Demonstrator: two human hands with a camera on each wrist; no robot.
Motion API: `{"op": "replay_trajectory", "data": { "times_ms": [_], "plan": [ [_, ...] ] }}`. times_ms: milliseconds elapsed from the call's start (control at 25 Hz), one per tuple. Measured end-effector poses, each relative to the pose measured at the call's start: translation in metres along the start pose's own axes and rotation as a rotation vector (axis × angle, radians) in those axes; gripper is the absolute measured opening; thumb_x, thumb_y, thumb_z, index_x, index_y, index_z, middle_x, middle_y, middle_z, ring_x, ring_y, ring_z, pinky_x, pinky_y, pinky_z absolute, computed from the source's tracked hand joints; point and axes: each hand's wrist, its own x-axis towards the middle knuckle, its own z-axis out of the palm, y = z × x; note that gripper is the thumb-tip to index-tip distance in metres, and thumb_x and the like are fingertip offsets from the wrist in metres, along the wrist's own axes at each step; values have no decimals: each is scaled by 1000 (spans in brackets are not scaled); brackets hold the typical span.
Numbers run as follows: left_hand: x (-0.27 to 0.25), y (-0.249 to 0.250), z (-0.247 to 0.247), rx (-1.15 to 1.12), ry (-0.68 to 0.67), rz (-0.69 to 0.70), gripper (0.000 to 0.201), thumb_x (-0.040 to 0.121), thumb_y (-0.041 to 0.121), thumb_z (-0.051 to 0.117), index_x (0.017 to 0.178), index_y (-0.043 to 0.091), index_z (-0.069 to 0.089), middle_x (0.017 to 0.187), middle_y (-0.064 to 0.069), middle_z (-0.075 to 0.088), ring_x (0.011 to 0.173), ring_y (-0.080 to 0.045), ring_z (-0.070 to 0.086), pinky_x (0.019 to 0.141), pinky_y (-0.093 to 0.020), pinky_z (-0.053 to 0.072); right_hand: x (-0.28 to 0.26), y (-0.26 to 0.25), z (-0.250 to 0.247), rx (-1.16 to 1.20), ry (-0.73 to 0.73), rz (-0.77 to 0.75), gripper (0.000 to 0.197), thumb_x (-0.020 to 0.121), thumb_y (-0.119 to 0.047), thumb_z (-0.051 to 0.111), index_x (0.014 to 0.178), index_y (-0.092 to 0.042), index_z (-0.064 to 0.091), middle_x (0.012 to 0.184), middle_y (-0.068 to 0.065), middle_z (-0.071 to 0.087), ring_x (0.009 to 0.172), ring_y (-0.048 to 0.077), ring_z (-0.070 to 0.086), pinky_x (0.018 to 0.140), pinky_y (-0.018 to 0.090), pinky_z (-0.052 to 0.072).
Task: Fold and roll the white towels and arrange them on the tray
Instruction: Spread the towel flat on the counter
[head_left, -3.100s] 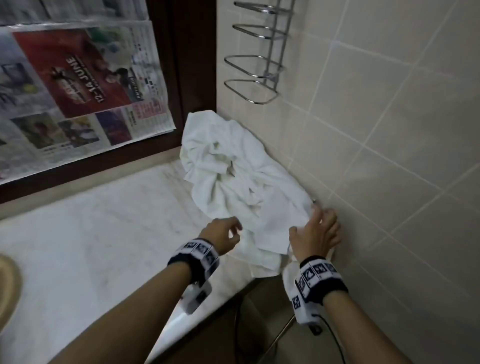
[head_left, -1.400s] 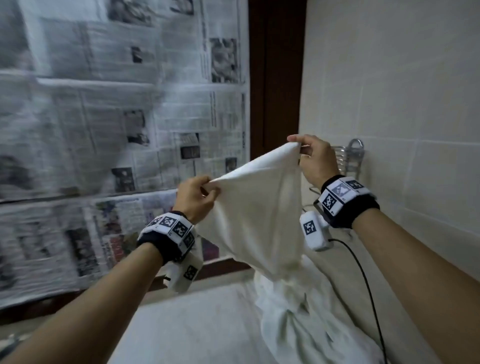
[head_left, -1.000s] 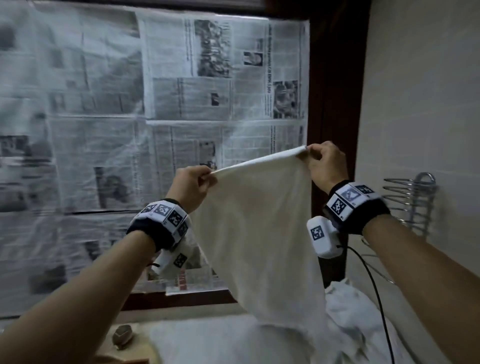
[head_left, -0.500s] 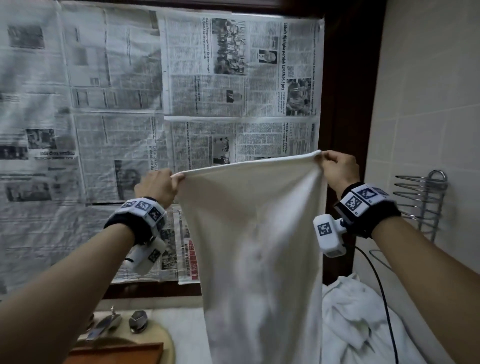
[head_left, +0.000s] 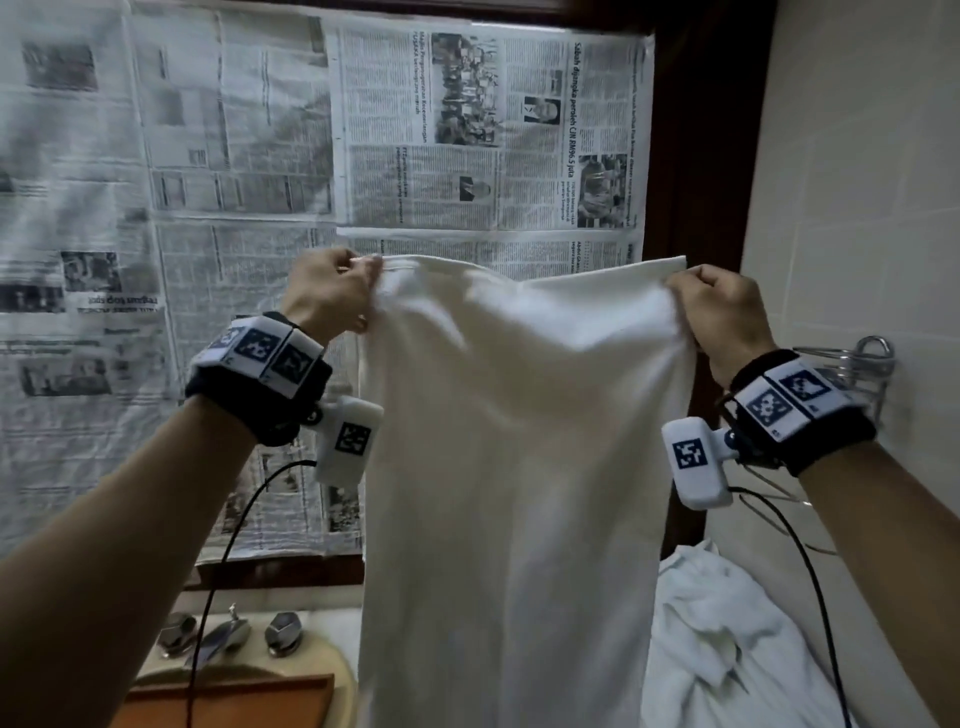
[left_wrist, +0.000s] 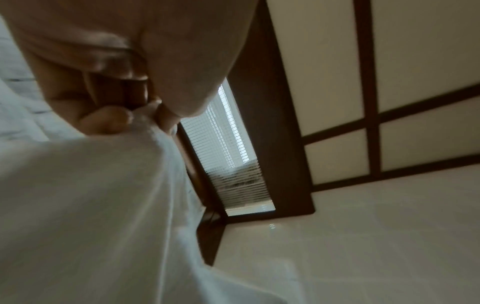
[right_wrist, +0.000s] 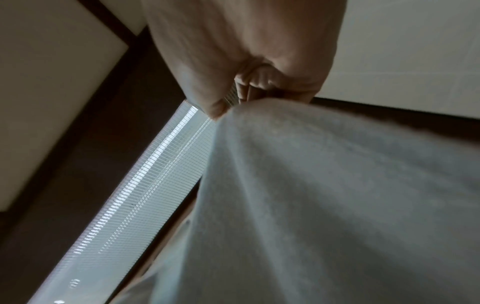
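A white towel (head_left: 514, 467) hangs spread out in front of me, held up by its two top corners. My left hand (head_left: 337, 293) pinches the top left corner, and the left wrist view shows thumb and fingers (left_wrist: 109, 121) closed on the cloth (left_wrist: 91, 205). My right hand (head_left: 711, 306) grips the top right corner; in the right wrist view the towel (right_wrist: 324, 195) drapes down from the curled fingers (right_wrist: 249, 86). More crumpled white towels (head_left: 727, 639) lie on the counter at the lower right. The tray (head_left: 223, 701), reddish brown, shows at the bottom left.
Newspaper (head_left: 260, 182) covers the window behind. A tiled wall (head_left: 857, 208) stands on the right with a wire rack (head_left: 857, 358) fixed to it. Taps (head_left: 228, 631) and a sink rim (head_left: 322, 660) lie at the lower left.
My hands lifted one towel from the pile and drew apart, spreading it flat. Since half a second ago the top edge sags slightly between them and my left hand has moved a little inward.
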Motion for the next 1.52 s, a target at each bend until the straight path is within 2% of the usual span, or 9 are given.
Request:
{"op": "replay_trajectory", "data": {
  "times_ms": [240,480,640,760,1040,1160,1280,1400,1520],
  "plan": [
    [-5,65,-12,-292,21,71,23,83,21,75,64,13,64,51,2,55,36,-11,43,32,-17,33,-17,-63,-8,250,-46,-16,11,86,-22,58,78,-15,61,82,12,55,73,21,52,65,34,41],
    [0,30,1,-303,17,-112,24,80,24,76,61,15,65,52,1,50,34,-10,37,32,-15,29,-18,-50,4,196,-81,114,8,86,-23,59,86,-15,63,79,4,60,69,16,56,59,25,42],
    [-20,-46,30,-154,19,-192,21,84,19,73,67,9,66,49,0,54,32,-8,48,35,-19,44,-25,28,38,97,-142,251,21,86,-20,60,65,-19,55,62,-1,53,52,13,50,44,17,35],
    [-45,-121,58,-125,-44,-277,32,89,12,68,60,5,59,53,-6,50,37,-15,55,39,-28,54,-36,118,66,-100,-156,305,25,79,-26,60,58,-15,53,61,3,49,59,17,47,53,25,37],
    [-128,-337,131,217,-163,-569,31,74,40,67,66,10,64,71,-15,66,72,-28,69,72,-41,60,-112,310,116,-581,-386,470,20,86,-28,56,78,-12,66,84,11,64,93,33,62,79,29,46],
    [-171,-385,156,389,-222,-531,25,93,28,59,101,6,66,102,-20,67,98,-33,64,87,-38,50,-149,379,134,-597,-431,491,35,87,-35,56,104,-6,69,107,23,66,105,39,60,95,41,45],
    [-260,-425,180,628,-556,-599,52,102,24,46,148,5,32,156,-18,25,142,-31,27,112,-35,22,-245,433,142,-724,-775,584,66,101,-33,44,151,0,16,159,21,9,146,31,14,111,31,10],
    [-357,-462,188,728,-1017,-649,59,104,32,37,153,9,15,163,-9,-1,149,-26,1,119,-44,10,-349,470,132,-857,-1218,629,70,103,-39,33,153,-8,-5,160,7,-19,148,23,-14,119,44,-3],
    [-382,-482,189,798,-1068,-581,67,104,39,30,155,15,-7,160,-3,-21,147,-24,-20,118,-43,-10,-359,488,132,-920,-1265,525,71,103,-39,30,152,-12,-13,157,2,-28,145,19,-25,115,48,-15]
  ]
}}
